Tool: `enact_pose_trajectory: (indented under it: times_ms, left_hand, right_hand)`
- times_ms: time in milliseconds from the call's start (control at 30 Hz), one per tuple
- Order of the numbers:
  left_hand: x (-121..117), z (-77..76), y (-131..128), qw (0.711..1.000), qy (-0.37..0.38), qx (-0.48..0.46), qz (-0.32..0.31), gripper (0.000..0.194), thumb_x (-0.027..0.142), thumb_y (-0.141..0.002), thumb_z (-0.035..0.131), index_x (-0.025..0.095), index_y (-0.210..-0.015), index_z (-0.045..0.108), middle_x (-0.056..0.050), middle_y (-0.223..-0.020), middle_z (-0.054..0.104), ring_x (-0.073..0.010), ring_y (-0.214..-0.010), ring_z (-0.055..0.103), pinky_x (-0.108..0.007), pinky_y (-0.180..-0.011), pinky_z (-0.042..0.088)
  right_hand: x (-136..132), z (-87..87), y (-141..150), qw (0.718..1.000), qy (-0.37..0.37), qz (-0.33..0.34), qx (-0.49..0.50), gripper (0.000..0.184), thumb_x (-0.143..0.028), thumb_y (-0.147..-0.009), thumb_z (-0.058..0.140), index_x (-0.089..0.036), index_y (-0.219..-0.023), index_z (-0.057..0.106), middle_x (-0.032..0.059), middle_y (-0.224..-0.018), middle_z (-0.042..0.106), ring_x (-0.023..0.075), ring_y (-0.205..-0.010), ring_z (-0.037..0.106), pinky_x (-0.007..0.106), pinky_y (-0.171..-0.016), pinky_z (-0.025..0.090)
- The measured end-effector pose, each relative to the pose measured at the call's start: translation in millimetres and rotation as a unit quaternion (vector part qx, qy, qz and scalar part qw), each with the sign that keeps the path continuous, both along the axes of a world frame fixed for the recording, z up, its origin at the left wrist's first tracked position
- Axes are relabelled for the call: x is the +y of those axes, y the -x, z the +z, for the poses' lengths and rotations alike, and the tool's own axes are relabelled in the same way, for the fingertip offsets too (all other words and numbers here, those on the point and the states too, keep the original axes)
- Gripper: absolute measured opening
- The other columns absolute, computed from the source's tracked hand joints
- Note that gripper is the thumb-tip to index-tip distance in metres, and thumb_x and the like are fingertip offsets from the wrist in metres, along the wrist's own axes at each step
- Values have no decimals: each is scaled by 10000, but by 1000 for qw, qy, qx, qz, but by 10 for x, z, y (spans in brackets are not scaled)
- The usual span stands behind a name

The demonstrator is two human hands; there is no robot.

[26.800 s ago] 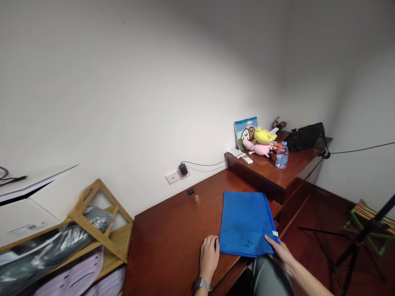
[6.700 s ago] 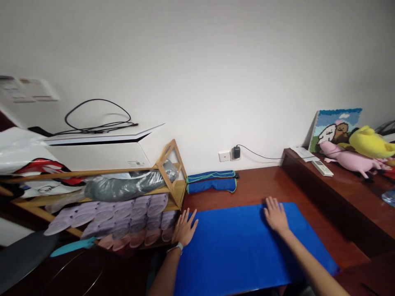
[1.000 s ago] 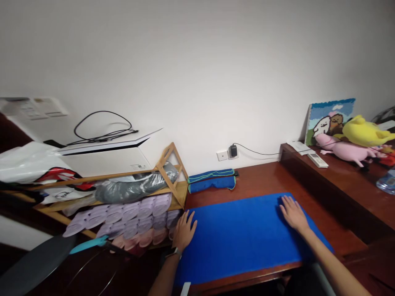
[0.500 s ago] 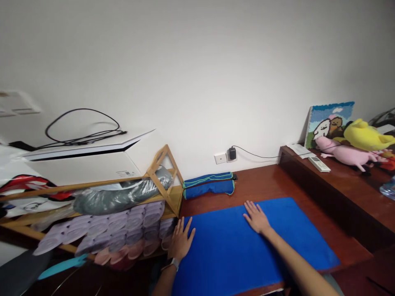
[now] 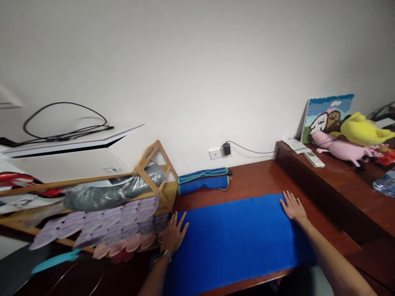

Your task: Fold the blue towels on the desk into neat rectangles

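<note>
A smooth blue cloth (image 5: pixel 234 242) lies spread over the brown wooden desk (image 5: pixel 253 176); its front part reaches the near edge. My left hand (image 5: pixel 175 235), with a watch on the wrist, rests at the cloth's left edge, fingers spread. At the far right corner of the cloth lies my right hand (image 5: pixel 293 206), palm down with its fingers stretched out. Neither hand holds anything. Behind the cloth, against the wall, sits a folded blue fabric piece (image 5: pixel 203 184) with green edging.
Left of the desk stands a wooden rack (image 5: pixel 168 197) with several lilac slippers (image 5: pixel 123 218), a plastic-wrapped grey bundle (image 5: pixel 114 193) and a white box (image 5: pixel 74 164). The raised right section bears a remote (image 5: pixel 314 159), a pink plush toy (image 5: pixel 342 149) and a bottle (image 5: pixel 385 183). A charger (image 5: pixel 226 149) is plugged into the wall.
Since half a second ago my right hand has slid right across the cloth to its far corner. My left hand stays at the left edge. Much earlier, a blue zip folder lay there.
</note>
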State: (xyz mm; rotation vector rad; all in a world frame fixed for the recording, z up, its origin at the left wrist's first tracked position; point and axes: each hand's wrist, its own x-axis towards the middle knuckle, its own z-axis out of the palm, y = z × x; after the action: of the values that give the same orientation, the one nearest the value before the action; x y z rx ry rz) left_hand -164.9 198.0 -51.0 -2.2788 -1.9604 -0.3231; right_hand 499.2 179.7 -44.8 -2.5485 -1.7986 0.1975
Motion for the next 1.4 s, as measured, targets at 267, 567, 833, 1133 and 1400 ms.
enact_pose_trajectory:
  times_ms: [267, 567, 833, 1133, 1400]
  left_hand:
    - [-42, 46, -92, 999, 25, -25, 24, 611, 551, -1037, 401, 300, -1594, 430, -83, -1707, 351, -329, -1568, 304, -514, -1229, 340]
    - [-65, 59, -107, 997, 45, -55, 33, 619, 585, -1043, 374, 329, -1606, 399, -78, -1736, 281, -323, -1587, 257, -513, -1252, 295]
    - [-69, 14, -73, 998, 24, -50, 23, 616, 566, -1038, 395, 308, -1597, 422, -82, -1731, 295, -318, -1582, 274, -499, -1250, 306]
    - [-37, 7, -41, 999, 0, -35, 9, 602, 557, -1035, 394, 313, -1583, 450, -85, -1710, 344, -340, -1556, 331, -516, -1222, 357]
    - [-51, 99, -72, 1000, 13, -14, 14, 600, 524, -1032, 411, 301, -1588, 440, -86, -1696, 373, -341, -1549, 344, -527, -1218, 361]
  right_hand:
    - [158, 455, 431, 999, 33, -34, -5, 715, -384, -1017, 189, -51, -1646, 259, 147, -1732, 210, 280, -1608, 155, 496, -1297, 99]
    - [-13, 592, 3407, 924, -85, 344, 145, 671, -491, -1059, 232, -181, -1649, 311, 58, -1717, 261, 236, -1606, 173, 471, -1307, 105]
    - [-4, 323, 3169, 934, -45, 319, 151, 721, -579, -1053, 189, -203, -1664, 260, 69, -1725, 223, 237, -1608, 157, 486, -1306, 87]
    - [-76, -55, 158, 1000, -14, 26, 10, 794, -547, -1014, 157, -106, -1673, 184, 98, -1741, 179, 265, -1610, 140, 478, -1302, 125]
    - [-112, -92, -27, 999, -32, 19, 13, 809, -553, -1012, 106, -86, -1666, 207, 129, -1734, 191, 283, -1605, 171, 490, -1292, 174]
